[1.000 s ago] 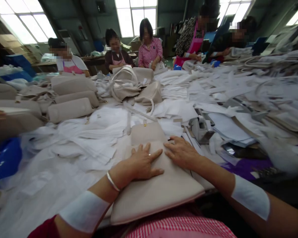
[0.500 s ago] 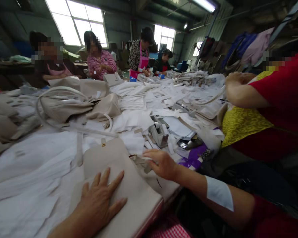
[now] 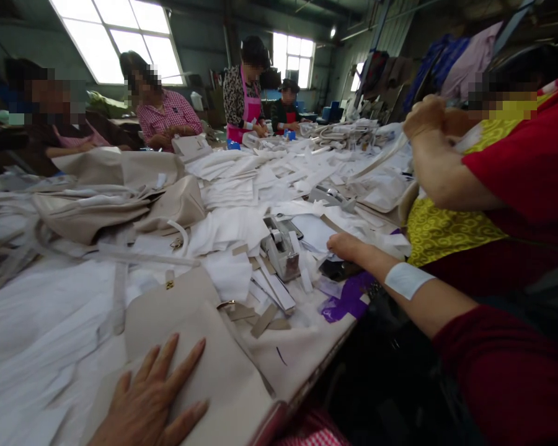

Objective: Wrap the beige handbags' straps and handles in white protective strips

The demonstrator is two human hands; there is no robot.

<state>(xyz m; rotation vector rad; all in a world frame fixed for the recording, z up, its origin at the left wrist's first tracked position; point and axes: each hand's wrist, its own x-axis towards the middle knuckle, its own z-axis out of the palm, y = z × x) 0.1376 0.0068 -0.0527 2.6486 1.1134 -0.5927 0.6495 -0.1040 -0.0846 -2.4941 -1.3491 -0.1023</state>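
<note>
My left hand (image 3: 155, 396) lies flat with fingers spread on a beige handbag (image 3: 227, 365), whose flap carries a small gold clasp (image 3: 169, 284). Out to the right, my right hand (image 3: 346, 246) is at the edge of a stack of white sheets (image 3: 310, 229). Its fingers are bunched together, and what they hold, if anything, is hidden. A beige strip (image 3: 333, 224) lies by its fingertips. To its left stands a grey tape dispenser (image 3: 281, 251). Several beige strips (image 3: 264, 321) rest beside the bag.
White sheets (image 3: 41, 322) cover the left of the table. Beige bags (image 3: 93, 207) lie beyond them. Purple plastic (image 3: 348, 298) sits at the table's right edge. A co-worker in red sleeves (image 3: 516, 167) is close on the right; several others work across the table.
My right hand has moved away from beside the bag, forward and right to the white sheets. My left hand stays spread on the bag. The view has shifted slightly right.
</note>
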